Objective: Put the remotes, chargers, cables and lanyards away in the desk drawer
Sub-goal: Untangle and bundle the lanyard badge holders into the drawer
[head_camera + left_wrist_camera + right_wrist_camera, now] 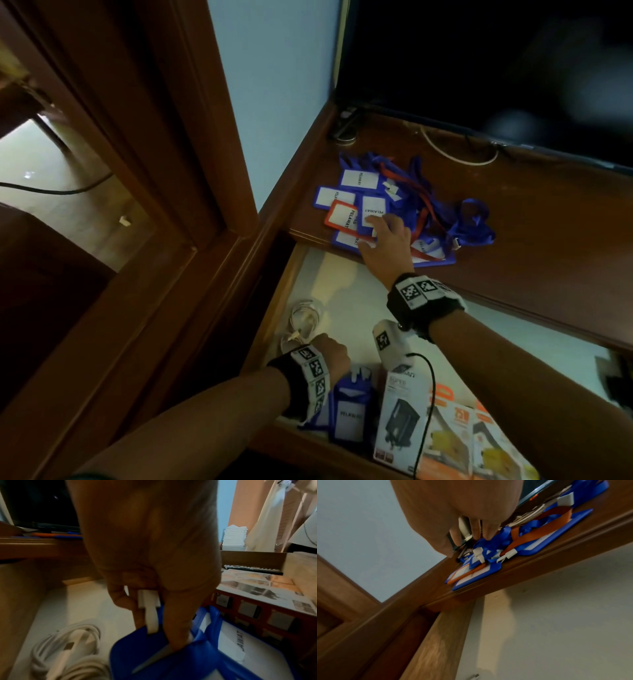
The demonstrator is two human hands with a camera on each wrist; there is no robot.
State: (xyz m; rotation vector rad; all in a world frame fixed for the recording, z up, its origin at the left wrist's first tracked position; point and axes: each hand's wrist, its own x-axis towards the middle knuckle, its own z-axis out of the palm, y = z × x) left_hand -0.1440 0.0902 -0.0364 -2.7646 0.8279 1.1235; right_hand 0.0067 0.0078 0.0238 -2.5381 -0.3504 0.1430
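A pile of lanyards [404, 205] with blue badge holders and one orange one lies on the desk's left end. My right hand [371, 231] reaches over it, fingers spread and touching a blue badge; in the right wrist view its fingertips [477, 534] hover just above the lanyard pile [496, 547]. My left hand [334, 354] is down in the open drawer [342, 281], pinching the white clip [149, 601] of a blue badge holder [171, 655] that hangs over another one [349, 411]. A coiled white cable [68, 649] lies at the drawer's left.
Product boxes [400, 418] and orange-white boxes [479, 438] fill the drawer's front. A remote [252, 569] lies at its far right. A dark TV [479, 68] stands behind the pile, with a white cable [455, 154] under it. A wooden door frame [154, 137] borders the desk's left.
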